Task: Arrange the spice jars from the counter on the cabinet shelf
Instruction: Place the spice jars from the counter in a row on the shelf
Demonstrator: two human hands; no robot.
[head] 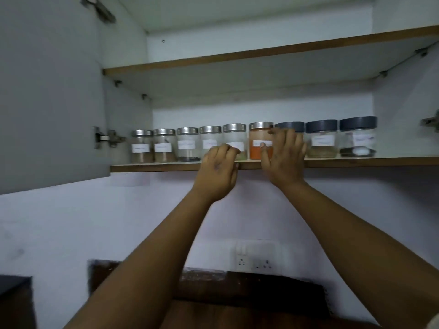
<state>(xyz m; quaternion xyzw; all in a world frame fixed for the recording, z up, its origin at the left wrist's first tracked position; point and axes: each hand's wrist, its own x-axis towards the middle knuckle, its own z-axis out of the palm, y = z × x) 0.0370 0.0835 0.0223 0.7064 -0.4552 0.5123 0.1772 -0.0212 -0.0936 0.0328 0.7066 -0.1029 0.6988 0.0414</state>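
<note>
We see nine spice jars lined up along the lower shelf [166,166] of an open wall cabinet, a flat board with a brown wood edge. All are round clear jars with white paper labels (the writing is too blurred to read). Six at the left carry shiny steel lids, three at the right have dark grey matte lids.

Our left hand [219,170] sits at about 6 o'clock from the fourth steel-lidded jar [210,138] and the fifth steel-lidded jar [235,137]. Its fingers curl over the shelf edge toward their bases, but whether they grip a jar we cannot tell. The fifth holds a little greenish stuff at the bottom.

Our right hand [286,157] is spread flat, fingers straight and pointing to 12 o'clock, laid against the first grey-lidded jar [289,127], hiding most of it. Its thumb rests on the glass of the orange powder jar [260,141], just at 9 o'clock of the palm.

At 3 o'clock from that hand stands a jar of tan seeds [321,138], then a jar with dark contents [358,137] at the row's end. At the far left two jars of brown powder [152,146] stand side by side.

Above, an upper shelf [237,57] runs bare-edged in the same wood. The grey cabinet door [47,91] hangs open at 9 o'clock, on a metal hinge [107,138]. Below, a white socket plate [257,257] sits on the pale wall.
</note>
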